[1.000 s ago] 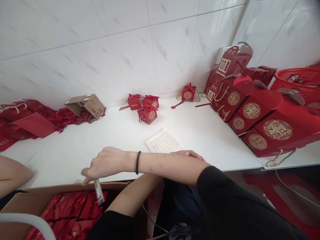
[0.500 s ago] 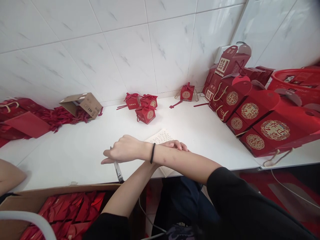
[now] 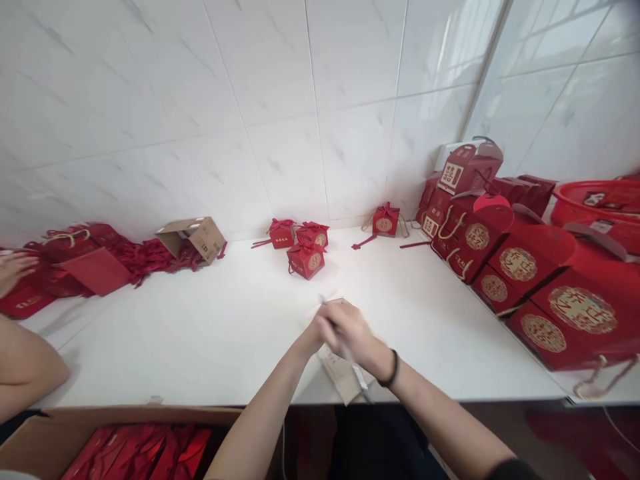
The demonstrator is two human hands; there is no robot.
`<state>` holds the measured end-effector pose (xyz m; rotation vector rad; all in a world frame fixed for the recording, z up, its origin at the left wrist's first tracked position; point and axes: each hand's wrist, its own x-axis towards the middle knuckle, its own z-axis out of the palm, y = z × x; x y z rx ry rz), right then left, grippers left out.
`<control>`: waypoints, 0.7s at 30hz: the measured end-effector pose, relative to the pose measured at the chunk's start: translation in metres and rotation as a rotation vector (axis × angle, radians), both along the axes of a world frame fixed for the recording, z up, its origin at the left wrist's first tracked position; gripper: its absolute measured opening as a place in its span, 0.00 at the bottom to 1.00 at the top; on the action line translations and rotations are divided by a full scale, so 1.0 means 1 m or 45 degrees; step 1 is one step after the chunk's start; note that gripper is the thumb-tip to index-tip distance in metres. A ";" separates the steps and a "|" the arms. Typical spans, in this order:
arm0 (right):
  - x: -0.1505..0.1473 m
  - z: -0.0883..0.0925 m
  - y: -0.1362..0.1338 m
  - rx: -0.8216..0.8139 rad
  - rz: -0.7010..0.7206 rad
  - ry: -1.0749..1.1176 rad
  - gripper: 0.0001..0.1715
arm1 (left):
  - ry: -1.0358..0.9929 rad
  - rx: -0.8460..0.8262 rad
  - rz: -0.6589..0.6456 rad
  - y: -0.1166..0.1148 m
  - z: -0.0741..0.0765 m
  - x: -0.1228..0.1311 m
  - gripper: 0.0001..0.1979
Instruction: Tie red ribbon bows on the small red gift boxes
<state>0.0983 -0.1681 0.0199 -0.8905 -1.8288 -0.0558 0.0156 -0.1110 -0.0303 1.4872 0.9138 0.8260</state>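
Observation:
My two hands meet above the middle of the white table, both blurred by motion. My right hand, with a black band on its wrist, is closed around a pen that points down toward me. My left hand presses against it from the left; its fingers are too blurred to read. Under the hands lies a handwritten paper sheet, overhanging the table's near edge.
Three small red ribboned boxes and a tipped cardboard box sit near the tiled wall. Large red gift boxes and a red basket crowd the right. A carton of red packets stands below. Another person's arm is at the left.
My right hand has swung with the pen from over the carton on the left back to the middle, uncrossing from the left arm. The view has tilted upward.

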 end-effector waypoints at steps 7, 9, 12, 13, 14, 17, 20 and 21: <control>0.110 -0.100 -0.079 -0.369 -0.665 0.465 0.12 | 0.328 0.436 0.659 0.080 0.026 -0.028 0.17; 0.127 -0.118 -0.096 -0.386 -0.816 0.441 0.11 | 0.446 0.495 0.724 0.106 0.034 -0.031 0.21; 0.137 -0.131 -0.105 -0.226 -0.910 0.248 0.12 | 0.620 0.523 0.711 0.138 0.040 -0.028 0.32; 0.137 -0.133 -0.104 -0.165 -0.938 0.167 0.12 | 0.667 0.518 0.693 0.147 0.040 -0.028 0.35; 0.136 -0.133 -0.103 -0.119 -0.960 0.090 0.12 | 0.708 0.507 0.674 0.154 0.040 -0.027 0.37; 0.132 -0.132 -0.099 -0.066 -0.947 -0.066 0.08 | 0.786 0.470 0.606 0.162 0.037 -0.029 0.38; 0.130 -0.132 -0.101 -0.053 -0.909 -0.125 0.05 | 0.800 0.499 0.528 0.153 0.032 -0.035 0.36; 0.129 -0.131 -0.103 -0.059 -0.891 -0.124 0.04 | 0.790 0.523 0.498 0.147 0.029 -0.037 0.35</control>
